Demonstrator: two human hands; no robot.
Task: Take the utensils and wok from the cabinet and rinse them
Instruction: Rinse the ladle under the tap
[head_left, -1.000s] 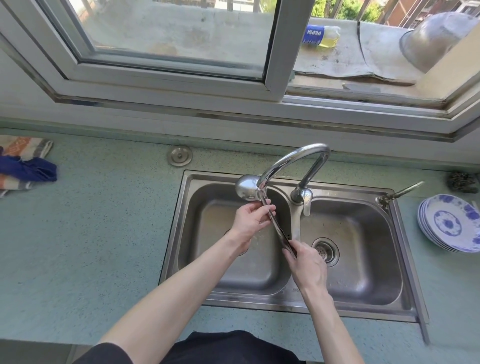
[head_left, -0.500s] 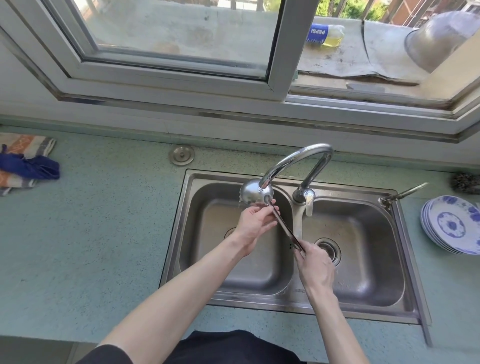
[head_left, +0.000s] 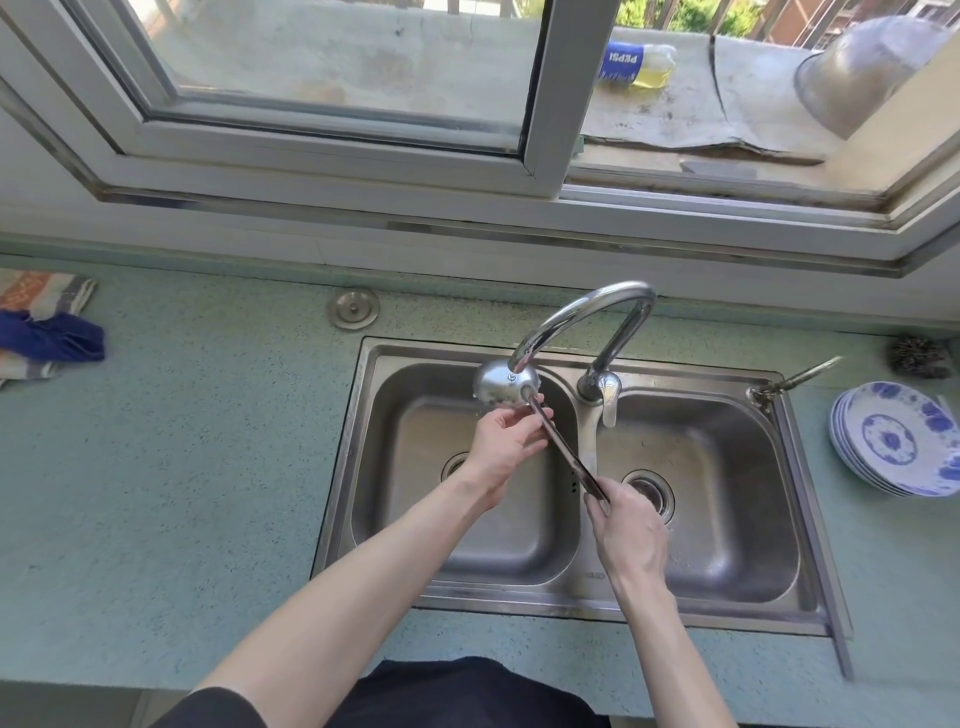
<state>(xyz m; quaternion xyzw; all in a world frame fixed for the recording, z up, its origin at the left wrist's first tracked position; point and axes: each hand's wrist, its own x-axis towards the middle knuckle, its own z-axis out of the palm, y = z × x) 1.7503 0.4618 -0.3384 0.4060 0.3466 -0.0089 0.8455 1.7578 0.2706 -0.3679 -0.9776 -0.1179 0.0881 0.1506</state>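
We hold the steel ladle over the left basin of the sink, bowl under the faucet spout to catch water. Our right hand grips the handle end; our left hand pinches the neck, steadying it.

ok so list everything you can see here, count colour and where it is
ladle: one, steel, bowl under the tap spout over the left basin
sink: one, steel, two basins, set in the counter
tap: one, chrome, behind the divider, spout over the left basin
counter: one, pale green speckled
plates: a stack, white with blue pattern, right of the sink
cloths: a blue one on a striped one, far left of the counter
round cap: one, steel, in the counter behind the sink
bottle: one, blue label, lying outside the window
metal basin: one, grey, upturned outside, top right
left hand: at the handle just below the ladle bowl
right hand: grips the handle's end
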